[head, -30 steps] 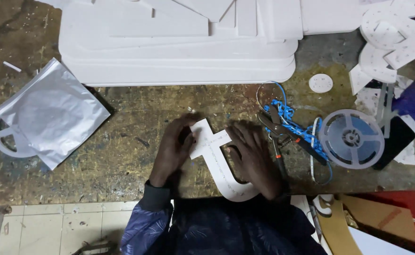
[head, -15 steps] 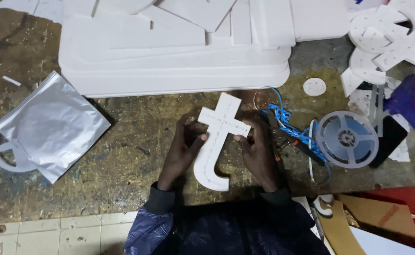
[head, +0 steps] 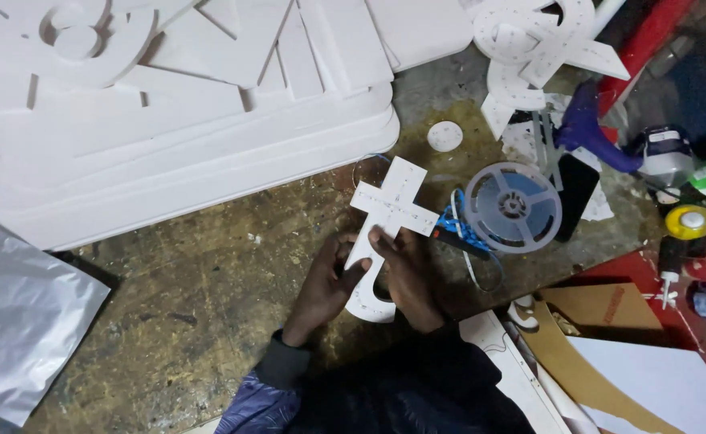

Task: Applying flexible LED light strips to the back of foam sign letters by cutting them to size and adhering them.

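Hands grip a white letter-shaped cutout (head: 385, 233) flat on the table (head: 208, 297): left hand (head: 330, 283) fingers pinch its left edge, right hand (head: 405, 269) fingers pressed on its stem. Since 0.5 s ago the cutout sits tilted further right, nearer the tape reel (head: 513, 206).

Reel (head: 513, 206) right of letter cutout (head: 387, 217), touching neither.
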